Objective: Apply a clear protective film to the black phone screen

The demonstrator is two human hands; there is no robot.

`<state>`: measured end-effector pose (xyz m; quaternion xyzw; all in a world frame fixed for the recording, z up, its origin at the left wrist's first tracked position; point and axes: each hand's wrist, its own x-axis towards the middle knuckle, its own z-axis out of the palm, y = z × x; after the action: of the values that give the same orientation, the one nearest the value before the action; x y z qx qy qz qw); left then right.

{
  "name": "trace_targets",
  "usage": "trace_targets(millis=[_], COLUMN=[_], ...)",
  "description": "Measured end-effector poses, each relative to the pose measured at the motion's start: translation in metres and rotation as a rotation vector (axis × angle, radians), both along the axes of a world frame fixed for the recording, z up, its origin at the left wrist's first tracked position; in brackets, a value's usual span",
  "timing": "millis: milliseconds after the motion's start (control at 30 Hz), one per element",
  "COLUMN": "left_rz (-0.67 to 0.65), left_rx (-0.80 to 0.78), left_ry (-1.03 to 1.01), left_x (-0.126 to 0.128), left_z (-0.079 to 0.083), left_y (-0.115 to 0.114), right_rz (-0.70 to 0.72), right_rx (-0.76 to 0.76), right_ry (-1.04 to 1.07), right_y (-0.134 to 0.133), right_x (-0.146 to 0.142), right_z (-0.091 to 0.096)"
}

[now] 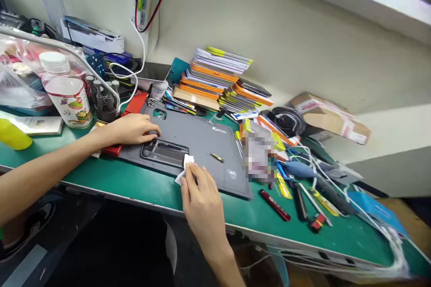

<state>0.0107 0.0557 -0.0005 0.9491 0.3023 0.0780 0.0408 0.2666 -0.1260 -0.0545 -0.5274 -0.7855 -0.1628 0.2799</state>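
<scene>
A smartphone (166, 152) with a dark screen lies flat on a grey work mat (202, 139). At its left end is my left hand (136, 129), with the fingers bent and the thumb against the phone's upper left corner. My right hand (204, 197) pinches a folded white wipe (182, 175) between thumb and fingers. That wipe touches the phone's right end. Right of the phone, a small gold-coloured metal piece (217, 158) rests on the mat. Small metal parts (159, 114) sit in a recess near the mat's top left.
Stacked orange and yellow-edged boxes (208, 74) stand against the wall. To the left is a labelled plastic jar (69, 98); a red pen-like tool (274, 205) and tangled white cables (377, 228) lie right. The green bench (134, 184) ends close in front of me.
</scene>
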Motion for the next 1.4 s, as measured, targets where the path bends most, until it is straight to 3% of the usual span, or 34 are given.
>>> trace_targets(millis=[200,433,667,767,867,933,1033,1133,1267,1400], left_rz=[0.002,0.006,0.051,0.076,0.083,0.059,-0.071,-0.214,-0.221,-0.184], left_rx=[-0.003,-0.008,0.041,0.062,0.062,0.057,0.035,-0.085,-0.240,-0.174], left_ry=[-0.005,-0.093,-0.141,-0.112,-0.094,-0.097,-0.135,-0.158,-0.130,-0.055], left_x=[-0.002,-0.001,-0.001,0.000,0.001,0.002,-0.001,-0.007,-0.016,-0.024], left_z=[-0.001,-0.014,-0.019,-0.017,-0.014,-0.010,-0.004,0.002,0.010,0.012], left_y=[0.000,0.001,-0.006,-0.011,-0.015,-0.018,-0.020,-0.017,-0.013,-0.027], right_rz=[0.023,0.072,0.269,0.339,0.374,0.319,0.204,0.172,0.173,0.158], right_rx=[-0.033,0.006,-0.034,-0.007,0.031,0.053,0.039,-0.008,-0.032,-0.048], right_ry=[0.043,-0.016,0.021,0.024,0.025,0.029,0.057,0.113,0.167,0.158], right_y=[0.020,0.005,0.022,0.030,0.039,0.043,0.043,0.038,0.033,0.031], right_x=[-0.006,-0.002,-0.064,-0.074,-0.056,-0.033,0.002,0.025,0.029,0.021], right_z=[0.008,-0.001,0.004,0.002,-0.002,-0.005,-0.007,-0.007,-0.006,-0.003])
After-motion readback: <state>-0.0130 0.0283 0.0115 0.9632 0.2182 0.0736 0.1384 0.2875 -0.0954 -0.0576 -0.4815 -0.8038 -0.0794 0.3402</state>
